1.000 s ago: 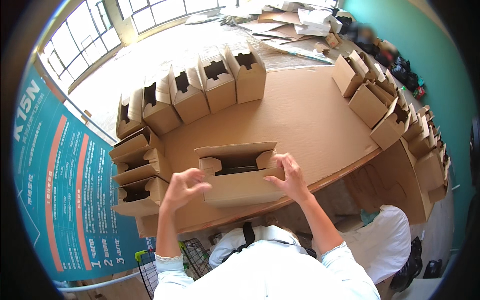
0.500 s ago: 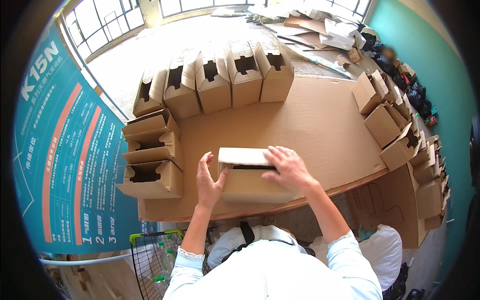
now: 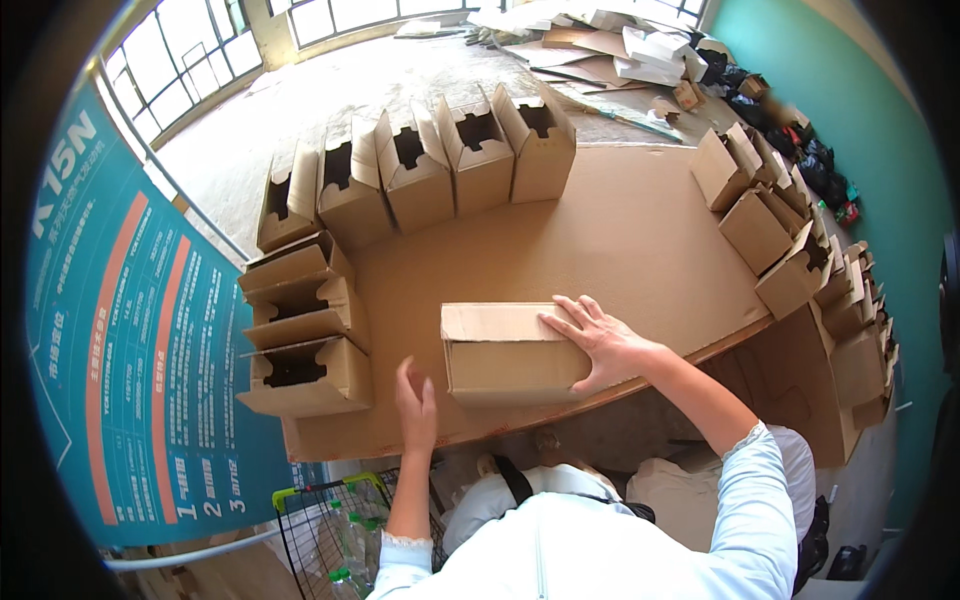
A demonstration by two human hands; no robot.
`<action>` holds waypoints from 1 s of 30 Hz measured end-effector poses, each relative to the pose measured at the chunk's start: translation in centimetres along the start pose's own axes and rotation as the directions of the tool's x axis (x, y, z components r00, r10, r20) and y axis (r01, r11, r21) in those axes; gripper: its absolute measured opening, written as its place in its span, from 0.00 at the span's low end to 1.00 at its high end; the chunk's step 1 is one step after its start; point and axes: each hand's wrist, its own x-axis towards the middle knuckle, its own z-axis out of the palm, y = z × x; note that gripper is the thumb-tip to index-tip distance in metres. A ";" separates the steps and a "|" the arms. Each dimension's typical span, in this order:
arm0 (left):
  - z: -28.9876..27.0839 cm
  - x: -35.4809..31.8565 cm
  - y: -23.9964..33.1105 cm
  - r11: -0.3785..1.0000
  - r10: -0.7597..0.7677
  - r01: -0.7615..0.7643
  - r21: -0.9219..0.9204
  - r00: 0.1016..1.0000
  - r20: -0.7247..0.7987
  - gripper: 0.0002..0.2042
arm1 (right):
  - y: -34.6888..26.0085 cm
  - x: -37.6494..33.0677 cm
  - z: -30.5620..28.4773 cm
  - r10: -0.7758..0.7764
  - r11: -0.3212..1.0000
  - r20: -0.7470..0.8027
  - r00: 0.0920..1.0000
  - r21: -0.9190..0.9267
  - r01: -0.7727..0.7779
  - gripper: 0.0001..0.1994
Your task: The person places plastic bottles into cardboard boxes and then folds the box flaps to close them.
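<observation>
A brown cardboard box (image 3: 505,368) lies near the front edge of the cardboard-covered table (image 3: 620,240), its long side toward me. Its pale top flap (image 3: 495,322) is folded down, with only a thin seam along the front. My right hand (image 3: 608,345) rests spread over the box's right end, fingers on the flap and thumb low on the front face. Just off the left end, my left hand (image 3: 416,405) is raised with fingers apart, touching nothing.
Open-topped cardboard boxes (image 3: 420,175) line the table's back and left sides. More open boxes (image 3: 760,230) stand in rows at the right. Below the front edge at left is a wire basket (image 3: 310,530) with plastic bottles. A teal banner (image 3: 120,330) stands at the left.
The dark gap under the box's flap has closed. My left hand has left the box's left end and dropped toward me; my right hand has shifted to the right end.
</observation>
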 end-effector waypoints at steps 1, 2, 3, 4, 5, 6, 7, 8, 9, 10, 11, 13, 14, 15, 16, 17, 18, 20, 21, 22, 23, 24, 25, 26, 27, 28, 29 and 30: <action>-0.2 -1.6 -1.8 0.994 0.036 -0.038 0.107 0.999 0.028 0.23 | 0.0 -0.2 0.3 -0.006 1.000 -0.041 0.999 -0.003 0.006 0.56; -0.4 -2.9 -1.6 0.953 -0.282 0.299 -0.053 0.935 0.214 0.28 | 0.1 -0.3 0.7 -0.013 1.000 -0.076 0.997 -0.005 0.013 0.56; -0.2 -4.0 -1.1 0.772 -0.515 0.620 -0.136 0.737 0.437 0.34 | -0.1 -0.6 0.9 -0.013 1.000 -0.107 0.994 -0.010 0.012 0.56; 1.5 -5.2 -0.9 0.783 -0.433 0.571 -0.247 0.786 0.442 0.38 | -0.2 -0.8 1.3 -0.017 1.000 -0.137 0.990 -0.013 0.016 0.56; 3.9 -6.5 -0.7 0.779 -0.350 0.516 -0.356 0.829 0.436 0.42 | -0.4 -0.9 1.3 -0.022 1.000 -0.161 0.987 -0.021 0.019 0.55; 5.8 -7.0 -1.0 0.761 -0.267 0.457 -0.460 0.867 0.421 0.46 | -0.5 -1.1 1.6 0.001 1.000 -0.183 0.983 -0.009 -0.003 0.55; 7.3 -6.4 -1.8 0.759 -0.274 0.463 -0.458 0.865 0.419 0.48 | -0.3 -1.4 2.0 0.032 1.000 -0.207 0.978 0.005 -0.031 0.55; 8.7 -5.3 -2.3 0.760 -0.279 0.461 -0.458 0.868 0.410 0.50 | -0.3 -1.7 2.2 0.054 0.999 -0.236 0.970 0.016 -0.051 0.54; 10.1 -4.3 -2.6 0.760 -0.285 0.459 -0.459 0.871 0.400 0.52 | -0.2 -2.0 2.7 0.117 0.993 -0.281 0.952 0.025 -0.115 0.53; 11.5 -3.2 -2.1 0.788 -0.227 0.438 -0.433 0.860 0.457 0.53 | 0.2 -2.5 3.3 0.220 0.975 -0.329 0.918 0.057 -0.214 0.53; 12.9 -1.8 -1.3 0.815 -0.176 0.413 -0.407 0.845 0.505 0.54 | 0.7 -2.6 4.0 0.310 0.950 -0.372 0.875 0.094 -0.297 0.52; 16.3 1.0 1.2 0.817 -0.104 0.421 -0.395 0.780 0.617 0.54 | 2.6 -2.6 5.0 0.460 0.883 -0.446 0.767 0.142 -0.447 0.52; 18.3 2.2 3.1 0.793 -0.083 0.457 -0.403 0.736 0.672 0.54 | 3.7 -2.4 5.3 0.510 0.852 -0.471 0.720 0.164 -0.497 0.52; 20.3 2.8 4.6 0.767 -0.056 0.492 -0.413 0.691 0.720 0.55 | 5.1 -2.1 5.4 0.554 0.820 -0.495 0.670 0.183 -0.542 0.53; 22.7 3.1 5.1 0.792 -0.022 0.447 -0.415 0.701 0.713 0.54 | 6.7 -1.7 5.2 0.589 0.788 -0.521 0.618 0.202 -0.581 0.53; 25.5 3.8 5.4 0.817 0.016 0.398 -0.417 0.707 0.707 0.53 | 8.4 -1.4 4.9 0.634 0.742 -0.535 0.558 0.221 -0.633 0.52; 27.7 4.8 5.4 0.811 0.017 0.398 -0.429 0.717 0.697 0.52 | 10.0 -0.8 4.1 0.663 0.719 -0.524 0.534 0.249 -0.649 0.52; 32.2 7.2 6.1 0.797 0.029 0.394 -0.458 0.732 0.680 0.50 | 13.4 0.4 2.5 0.726 0.659 -0.501 0.472 0.308 -0.687 0.51; 34.5 8.8 6.2 0.806 0.032 0.363 -0.467 0.761 0.648 0.49 | 15.6 1.5 2.6 0.723 0.641 -0.528 0.445 0.273 -0.717 0.51; 36.6 10.5 7.1 0.792 0.050 0.348 -0.502 0.783 0.621 0.48 | 18.0 2.7 1.8 0.724 0.628 -0.537 0.433 0.255 -0.735 0.51; 38.6 12.1 8.0 0.779 0.064 0.332 -0.532 0.802 0.594 0.47 | 19.9 4.1 1.1 0.729 0.614 -0.539 0.421 0.243 -0.751 0.51; 39.7 13.6 8.6 0.742 0.078 0.332 -0.582 0.820 0.567 0.46 | 21.9 5.5 0.4 0.731 0.604 -0.543 0.414 0.230 -0.763 0.52; 40.7 15.1 9.1 0.707 0.092 0.331 -0.625 0.833 0.545 0.45 | 24.5 7.2 -0.1 0.735 0.595 -0.540 0.410 0.223 -0.772 0.52; 40.8 15.9 10.0 0.749 0.089 0.306 -0.588 0.832 0.547 0.42 | 26.5 8.8 -0.9 0.743 0.590 -0.534 0.403 0.240 -0.771 0.52; 40.4 16.1 10.8 0.788 0.086 0.279 -0.550 0.834 0.545 0.40 | 28.6 10.6 -2.0 0.750 0.587 -0.529 0.397 0.256 -0.768 0.53; 39.3 15.6 11.4 0.829 0.070 0.258 -0.497 0.832 0.550 0.38 | 30.2 12.5 -2.7 0.763 0.582 -0.512 0.395 0.278 -0.764 0.53; 38.1 14.5 12.2 0.912 0.031 0.190 -0.363 0.851 0.524 0.34 | 32.0 14.1 -3.5 0.778 0.562 -0.500 0.381 0.281 -0.778 0.54; 36.1 12.9 12.3 0.971 -0.008 0.121 -0.207 0.879 0.477 0.31 | 33.0 16.1 -4.3 0.775 0.561 -0.508 0.375 0.281 -0.779 0.54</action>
